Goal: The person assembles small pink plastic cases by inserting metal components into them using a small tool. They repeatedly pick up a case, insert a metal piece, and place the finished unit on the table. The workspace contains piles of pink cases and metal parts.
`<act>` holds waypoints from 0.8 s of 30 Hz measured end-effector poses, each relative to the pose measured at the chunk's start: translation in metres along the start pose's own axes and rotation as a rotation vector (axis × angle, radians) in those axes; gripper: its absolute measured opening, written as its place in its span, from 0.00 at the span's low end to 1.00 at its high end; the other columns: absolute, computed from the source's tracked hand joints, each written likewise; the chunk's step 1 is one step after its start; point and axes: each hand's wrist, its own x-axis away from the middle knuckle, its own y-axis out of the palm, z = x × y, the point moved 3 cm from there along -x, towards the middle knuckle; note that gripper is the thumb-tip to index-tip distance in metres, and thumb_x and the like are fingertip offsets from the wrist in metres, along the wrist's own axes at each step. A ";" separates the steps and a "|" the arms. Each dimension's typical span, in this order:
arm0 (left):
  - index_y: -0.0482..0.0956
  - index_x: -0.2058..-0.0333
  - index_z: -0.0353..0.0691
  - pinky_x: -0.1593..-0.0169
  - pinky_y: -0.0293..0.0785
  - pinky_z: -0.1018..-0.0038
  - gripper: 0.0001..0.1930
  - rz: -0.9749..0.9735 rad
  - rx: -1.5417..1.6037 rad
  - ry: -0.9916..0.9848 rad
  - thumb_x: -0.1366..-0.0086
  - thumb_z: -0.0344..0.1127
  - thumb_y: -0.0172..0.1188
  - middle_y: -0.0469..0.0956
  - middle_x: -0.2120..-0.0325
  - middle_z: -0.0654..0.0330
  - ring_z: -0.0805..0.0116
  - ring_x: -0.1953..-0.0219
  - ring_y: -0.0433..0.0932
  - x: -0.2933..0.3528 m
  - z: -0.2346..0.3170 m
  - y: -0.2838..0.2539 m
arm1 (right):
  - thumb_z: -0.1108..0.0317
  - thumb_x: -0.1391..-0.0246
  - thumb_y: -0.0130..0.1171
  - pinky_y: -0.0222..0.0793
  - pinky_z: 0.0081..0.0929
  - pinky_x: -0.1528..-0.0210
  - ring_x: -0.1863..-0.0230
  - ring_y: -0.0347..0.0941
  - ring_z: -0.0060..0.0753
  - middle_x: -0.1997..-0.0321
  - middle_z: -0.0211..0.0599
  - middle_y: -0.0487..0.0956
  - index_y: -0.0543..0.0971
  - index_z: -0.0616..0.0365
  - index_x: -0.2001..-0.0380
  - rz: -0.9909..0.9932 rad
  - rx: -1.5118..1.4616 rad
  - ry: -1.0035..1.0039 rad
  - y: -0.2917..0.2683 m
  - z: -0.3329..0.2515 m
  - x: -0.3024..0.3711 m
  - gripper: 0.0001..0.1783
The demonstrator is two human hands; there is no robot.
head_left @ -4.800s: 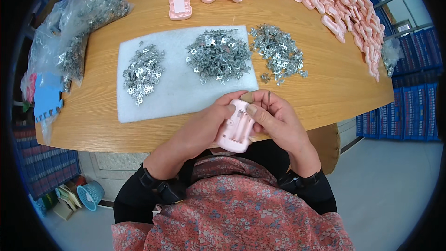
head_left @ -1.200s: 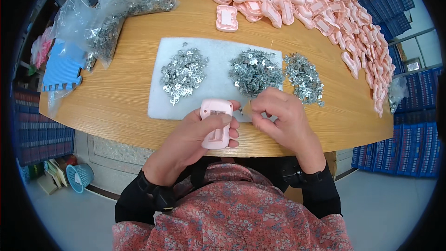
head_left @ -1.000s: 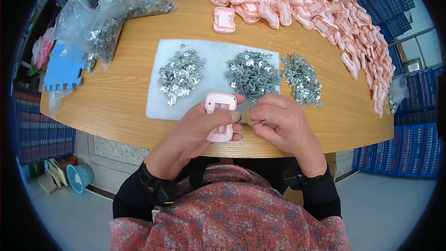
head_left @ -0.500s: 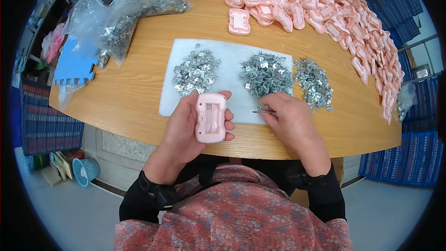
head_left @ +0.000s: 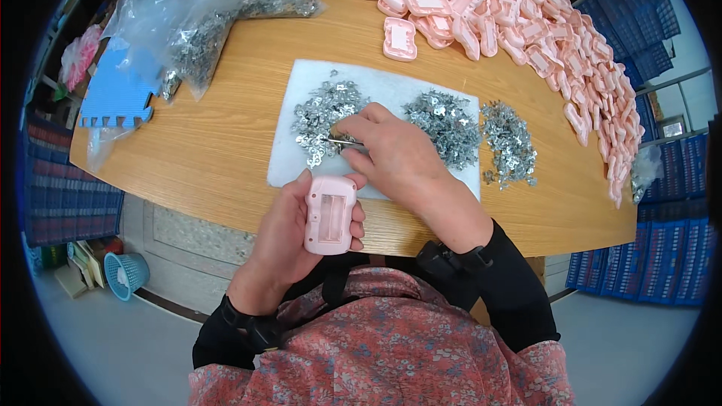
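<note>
My left hand [head_left: 280, 231] is closed round a pale pink plastic battery housing [head_left: 331, 214], its open battery compartment facing up. My right hand [head_left: 395, 152] pinches slim metal tweezers [head_left: 347, 141], their tips at the left pile of small metal battery contacts [head_left: 323, 116]. Whether the tips grip a contact is too small to tell. A second pile of contacts [head_left: 445, 129] lies right of my right hand. Both piles rest on a white foam sheet [head_left: 282, 158]. A third pile [head_left: 509, 143] sits on the wood just past the sheet's right edge.
Many more pink housings [head_left: 519, 22] are heaped along the far and right side of the wooden table [head_left: 218, 120]. Clear plastic bags of metal parts [head_left: 199, 49] stand at the far left, beside a blue foam mat [head_left: 116, 94]. A blue basket [head_left: 126, 274] is on the floor.
My right hand with the tweezers has moved left, from the middle pile to the left pile. My left hand with the housing has come slightly nearer to me.
</note>
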 end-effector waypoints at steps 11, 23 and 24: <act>0.68 0.41 0.31 0.59 0.80 0.66 0.34 -0.026 0.008 0.021 0.25 0.57 0.29 0.79 0.68 0.55 0.65 0.66 0.81 0.003 0.000 -0.007 | 0.77 0.50 0.61 0.73 0.36 0.61 0.64 0.77 0.46 0.65 0.43 0.77 0.77 0.59 0.62 -0.070 -0.095 0.137 -0.026 0.013 0.027 0.10; 0.69 0.42 0.31 0.60 0.80 0.66 0.34 0.002 -0.012 0.037 0.25 0.57 0.29 0.79 0.68 0.55 0.65 0.67 0.80 0.003 0.001 -0.005 | 0.75 0.48 0.62 0.71 0.34 0.65 0.68 0.75 0.47 0.69 0.43 0.77 0.78 0.62 0.64 0.009 -0.036 0.108 -0.011 0.019 0.027 0.07; 0.69 0.42 0.31 0.60 0.80 0.66 0.35 0.005 -0.021 0.039 0.25 0.58 0.29 0.79 0.68 0.55 0.66 0.67 0.80 0.003 0.000 -0.005 | 0.74 0.47 0.62 0.70 0.33 0.66 0.70 0.75 0.43 0.70 0.41 0.77 0.77 0.62 0.65 0.028 -0.043 0.126 -0.013 0.019 0.028 0.06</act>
